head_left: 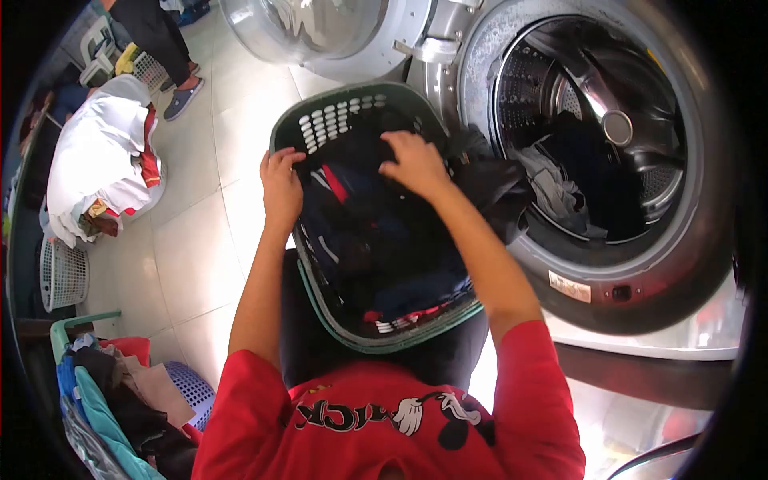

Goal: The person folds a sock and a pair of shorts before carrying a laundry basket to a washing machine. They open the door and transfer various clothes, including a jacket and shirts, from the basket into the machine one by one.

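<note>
steady the basket, loosen the pile from the top

work the dark clothes point(392, 248) in the basket point(376, 347), centre of the frame, in small, loose handfuls, so tangled pieces come apart. brace the rim while your other hand moves, and mind the dark cloth point(496, 192) hanging over the side towards the washer point(708, 232) at right: it could drag more out with it.

your left hand point(283, 188) has its fingers bent at the basket's left rim; you cannot tell from here how firmly it grips. your right hand point(420, 166) is partly open over the pile, thumb and forefinger apart, with nothing visibly pinched; fingertip contact is unclear.
</note>
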A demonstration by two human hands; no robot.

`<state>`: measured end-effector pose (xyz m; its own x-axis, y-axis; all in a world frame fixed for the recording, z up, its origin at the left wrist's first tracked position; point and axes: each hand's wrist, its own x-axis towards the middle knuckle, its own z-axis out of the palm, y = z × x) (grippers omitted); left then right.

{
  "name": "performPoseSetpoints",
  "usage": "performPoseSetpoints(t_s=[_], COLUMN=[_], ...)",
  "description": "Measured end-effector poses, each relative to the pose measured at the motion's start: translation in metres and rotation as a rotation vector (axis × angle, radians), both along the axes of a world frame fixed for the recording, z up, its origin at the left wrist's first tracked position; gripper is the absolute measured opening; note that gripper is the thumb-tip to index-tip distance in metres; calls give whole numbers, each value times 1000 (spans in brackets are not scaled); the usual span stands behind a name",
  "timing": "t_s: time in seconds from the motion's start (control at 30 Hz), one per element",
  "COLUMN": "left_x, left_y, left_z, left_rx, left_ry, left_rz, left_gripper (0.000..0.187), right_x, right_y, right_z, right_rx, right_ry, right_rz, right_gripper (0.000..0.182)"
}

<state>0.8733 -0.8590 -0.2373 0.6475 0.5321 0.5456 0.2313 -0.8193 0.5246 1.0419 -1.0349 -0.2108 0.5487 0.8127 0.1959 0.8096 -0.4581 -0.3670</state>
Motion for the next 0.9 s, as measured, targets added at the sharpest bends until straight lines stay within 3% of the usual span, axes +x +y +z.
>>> performPoseSetpoints(t_s=[0.07, 0.2, 0.27, 0.3, 0.5, 0.6, 0.63, 0.7, 0.77, 0.83, 0.87, 0.9], left_x=[2, 3, 1, -2, 0, -1, -1, 0, -2, -5, -2, -3], left_y=[5, 2, -2, 0, 0, -1, 0, 2, -2, 5, 5, 8], left_z=[1, 7, 6, 5, 9, 8, 8, 4, 8, -1, -4, -5], left_rx=[50, -12, -53, -56, -44, -47, -33, -11, -10, -27, -28, -28], left_ry=[-18, 39, 50, 61, 92, 86, 87, 90, 68, -29, -11, -1], left_rz=[-30, -13, 18, 16, -6, -17, -10, -10, -19, -111, -116, -125], left_gripper=[33, 33, 34, 34, 34, 33, 33, 33, 34, 34, 34, 35], right_x=[2, 3, 7, 6, 9, -1, 0, 5, 22, 37, 41, 44], right_y=[16, 36, 39, 40, 16, 6, 2, -5, -17, -25, -20, -24], right_z=[-33, -53, -72, -80, -71, -10, 1, 14, 12, 7, 3, -6], right_rx=[-217, -135, -295, -298, -85, -193, -200, -25, -80, -450, -287, 19], right_ry=[-18, 56, 347, 357, 218, -80, -84, -653, -766, -585, -504, -574], right_rz=[-49, -130, -155, -156, -34, 256, 250, 33, -118, -133, -268, -228], right_gripper=[96, 97, 92, 92, 67, 32, 32, 29, 29, 27, 18, 11])
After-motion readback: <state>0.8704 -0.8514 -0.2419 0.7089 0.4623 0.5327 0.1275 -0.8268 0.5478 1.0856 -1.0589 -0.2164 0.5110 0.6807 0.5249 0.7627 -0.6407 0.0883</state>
